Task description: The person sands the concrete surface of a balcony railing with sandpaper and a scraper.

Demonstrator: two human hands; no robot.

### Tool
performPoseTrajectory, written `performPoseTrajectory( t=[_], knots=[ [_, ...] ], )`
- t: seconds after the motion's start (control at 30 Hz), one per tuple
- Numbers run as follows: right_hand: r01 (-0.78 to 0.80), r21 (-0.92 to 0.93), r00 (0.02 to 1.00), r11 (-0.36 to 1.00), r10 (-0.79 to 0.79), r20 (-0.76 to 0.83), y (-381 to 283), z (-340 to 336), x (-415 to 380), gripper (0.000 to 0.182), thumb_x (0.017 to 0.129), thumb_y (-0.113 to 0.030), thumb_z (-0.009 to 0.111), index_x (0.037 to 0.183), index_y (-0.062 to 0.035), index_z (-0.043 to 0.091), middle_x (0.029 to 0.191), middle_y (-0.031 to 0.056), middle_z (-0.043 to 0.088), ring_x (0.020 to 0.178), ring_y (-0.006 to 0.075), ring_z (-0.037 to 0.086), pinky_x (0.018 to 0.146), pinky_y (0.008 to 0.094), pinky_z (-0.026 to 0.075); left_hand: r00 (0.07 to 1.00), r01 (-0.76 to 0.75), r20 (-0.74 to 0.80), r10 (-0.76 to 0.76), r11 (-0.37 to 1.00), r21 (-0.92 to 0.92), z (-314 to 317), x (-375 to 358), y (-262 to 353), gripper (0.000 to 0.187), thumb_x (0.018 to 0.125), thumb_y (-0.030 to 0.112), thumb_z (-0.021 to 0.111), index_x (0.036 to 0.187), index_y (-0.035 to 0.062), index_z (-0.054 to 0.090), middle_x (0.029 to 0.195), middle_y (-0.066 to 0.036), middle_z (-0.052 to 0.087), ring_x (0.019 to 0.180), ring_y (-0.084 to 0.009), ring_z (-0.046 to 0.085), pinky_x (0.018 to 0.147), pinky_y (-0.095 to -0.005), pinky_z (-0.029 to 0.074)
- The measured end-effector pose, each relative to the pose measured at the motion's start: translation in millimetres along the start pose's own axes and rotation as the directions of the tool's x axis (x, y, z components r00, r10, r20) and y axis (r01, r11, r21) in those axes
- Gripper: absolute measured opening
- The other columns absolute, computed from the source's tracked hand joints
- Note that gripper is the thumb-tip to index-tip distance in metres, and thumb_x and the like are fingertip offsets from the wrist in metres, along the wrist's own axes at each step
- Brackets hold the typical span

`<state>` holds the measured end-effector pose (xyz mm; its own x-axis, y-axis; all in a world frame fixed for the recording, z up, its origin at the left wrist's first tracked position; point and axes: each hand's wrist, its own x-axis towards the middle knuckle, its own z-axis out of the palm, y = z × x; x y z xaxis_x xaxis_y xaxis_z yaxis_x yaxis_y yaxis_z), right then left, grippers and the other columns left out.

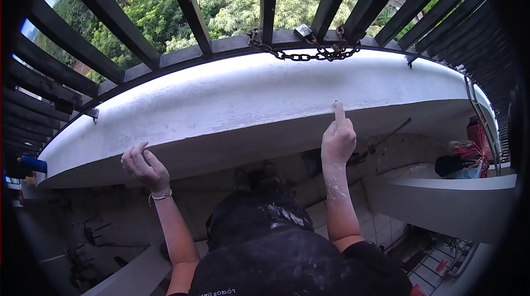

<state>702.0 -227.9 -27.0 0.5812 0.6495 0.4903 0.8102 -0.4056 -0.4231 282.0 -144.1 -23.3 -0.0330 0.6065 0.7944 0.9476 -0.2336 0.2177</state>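
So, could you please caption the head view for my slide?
Left hand grips the white ledge; right hand points a finger up it.

ledge [248,102] | white, curved, plastered (smooth top) | spans the view beneath black bars

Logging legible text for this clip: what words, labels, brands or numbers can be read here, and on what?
Dark shirt: a small line of pale print at the bottom edge, seen upside down and too small to read with certainty.
Padlock on the chain: no marking legible.
Nothing else carries text.
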Motion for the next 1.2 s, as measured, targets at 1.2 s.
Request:
performPoseTrajectory(
  t=[1.2],
  knots=[
    [0.284, 0.064, 0.948, 0.957, -0.291, 0.131, -211, 41, -111, 0.047, 0.089, 0.001, 0.063, 0.133, -0.0147, 0.068, 0.074, 0.0077, 0.051, 0.053, 0.0280, 0.060, 0.049, 0.0401, 0.051, 0.937, -0.140, -0.283, 0.205, 0.962, 0.234, 57, -12, -201, 0.043, 0.111, 0.046, 0.030, 0.122, 0.0079, 0.048, 0.129, -0.014, 0.046, 0.129, -0.0331, 0.050, 0.114, -0.0636, 0.034]
  ],
)
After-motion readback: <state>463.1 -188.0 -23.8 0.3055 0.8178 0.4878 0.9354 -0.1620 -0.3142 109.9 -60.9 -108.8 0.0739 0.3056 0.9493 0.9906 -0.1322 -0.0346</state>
